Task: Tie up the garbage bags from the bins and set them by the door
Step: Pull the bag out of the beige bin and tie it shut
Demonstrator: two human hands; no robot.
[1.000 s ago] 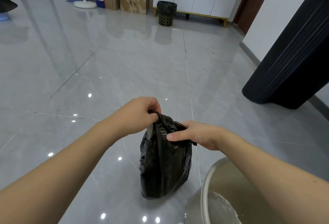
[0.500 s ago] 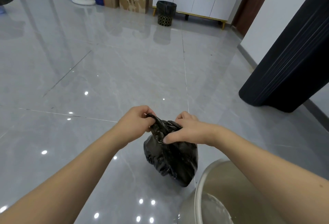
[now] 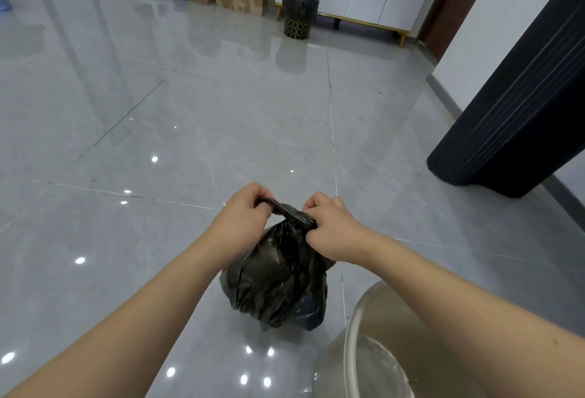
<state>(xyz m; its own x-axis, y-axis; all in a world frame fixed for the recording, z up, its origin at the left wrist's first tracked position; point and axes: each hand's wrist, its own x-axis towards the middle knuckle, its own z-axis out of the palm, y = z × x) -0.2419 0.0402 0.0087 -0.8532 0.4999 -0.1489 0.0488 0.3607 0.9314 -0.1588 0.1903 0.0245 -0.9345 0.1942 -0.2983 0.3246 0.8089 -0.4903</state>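
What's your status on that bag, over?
Left hand and right hand both gripping the black garbage bag by its neck, pulling it taut. Bag not yet by the door. Empty bin at right, nothing blocking.

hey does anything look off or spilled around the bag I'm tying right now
Nothing stands out. The black garbage bag looks intact, its neck stretched between your left hand and right hand. No spill shows on the grey floor around it.
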